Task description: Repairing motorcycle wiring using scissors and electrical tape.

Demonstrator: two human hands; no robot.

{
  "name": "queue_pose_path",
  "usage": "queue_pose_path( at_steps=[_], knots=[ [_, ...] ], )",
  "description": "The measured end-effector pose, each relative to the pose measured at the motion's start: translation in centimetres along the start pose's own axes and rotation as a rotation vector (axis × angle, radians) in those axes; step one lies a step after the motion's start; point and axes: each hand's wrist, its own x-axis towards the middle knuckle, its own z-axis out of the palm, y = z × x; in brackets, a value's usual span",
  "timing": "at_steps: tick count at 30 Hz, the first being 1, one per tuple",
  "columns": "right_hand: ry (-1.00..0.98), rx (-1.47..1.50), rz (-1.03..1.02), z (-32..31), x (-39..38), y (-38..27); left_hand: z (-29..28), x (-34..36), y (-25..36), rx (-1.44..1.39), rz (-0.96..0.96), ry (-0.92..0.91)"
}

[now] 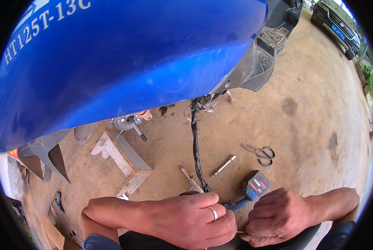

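A thin yellow wire (pixel 241 232) runs between my two hands. My left hand (pixel 194 221), with a ring on one finger, is closed around one part of it. My right hand (pixel 278 216) pinches the wire on the other side, fingers curled in. A black wrapped cable harness (pixel 196 143) hangs from under the blue vehicle body panel (pixel 132 62) and passes down behind my left hand, where its lower end is hidden. Just beyond my hands lies a cordless power tool (pixel 252 188) with a blue handle and dark battery, partly covered by my fingers.
Scissors (pixel 261 154) with black handles and a metal rod (pixel 224 165) lie on the dirt ground. Wrenches (pixel 190 178) rest beside the harness. Left of them stands a wooden-edged board frame (pixel 130 160), near a hub with a shaft (pixel 133 123). A dark car (pixel 336 25) is parked far right.
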Motion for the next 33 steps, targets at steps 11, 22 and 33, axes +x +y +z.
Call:
queue_pose_path(
  at_steps=[11, 22, 33],
  knots=[
    [0.021, -0.052, 0.004, -0.7, 1.3, 1.4, 0.2, -2.3, -2.0, 0.041, -0.076, -0.072],
    [0.103, -0.058, 0.043, 0.0, 0.5, 2.4, 1.3, -3.4, -3.2, -0.012, -0.120, -0.042],
    [0.109, -0.179, 0.083, 0.8, 0.3, 4.4, 2.6, -5.0, -3.6, 0.027, -0.339, 0.001]
  ],
)
